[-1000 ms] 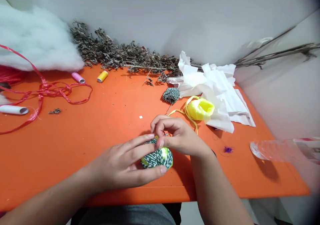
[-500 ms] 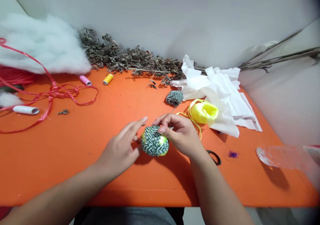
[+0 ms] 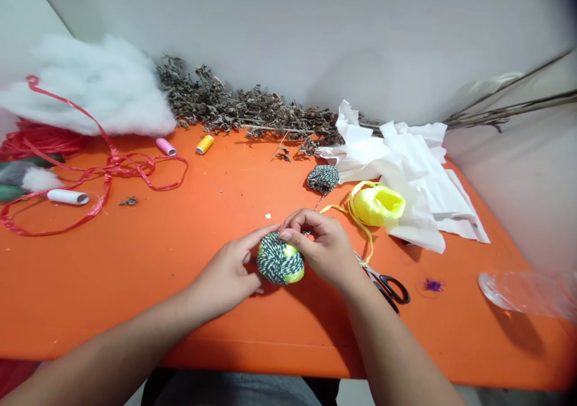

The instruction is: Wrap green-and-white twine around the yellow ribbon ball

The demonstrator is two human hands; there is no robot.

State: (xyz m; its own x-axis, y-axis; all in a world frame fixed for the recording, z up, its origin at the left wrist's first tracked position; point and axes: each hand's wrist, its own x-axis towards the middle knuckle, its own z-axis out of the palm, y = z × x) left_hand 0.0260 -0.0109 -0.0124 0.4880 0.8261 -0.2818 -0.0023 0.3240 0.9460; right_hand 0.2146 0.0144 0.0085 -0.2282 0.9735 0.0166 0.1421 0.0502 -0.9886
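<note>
Twine ball [image 3: 279,260] held above orange table [image 3: 135,298]: left hand [image 3: 223,271] half open against its side, right hand [image 3: 323,247] curled over its top

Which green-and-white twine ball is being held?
The larger ball, yellow showing under its twine, between the left hand and right hand; the smaller ball lies untouched on the orange table.

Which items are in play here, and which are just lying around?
In play:
twine-wrapped ball, held between left hand and right hand
smaller green-and-white twine ball, its strand running toward the hands

Lying about:
scissors
red ribbon
cotton wadding
dried leaves
white tissue paper
yellow ribbon bundle
</note>
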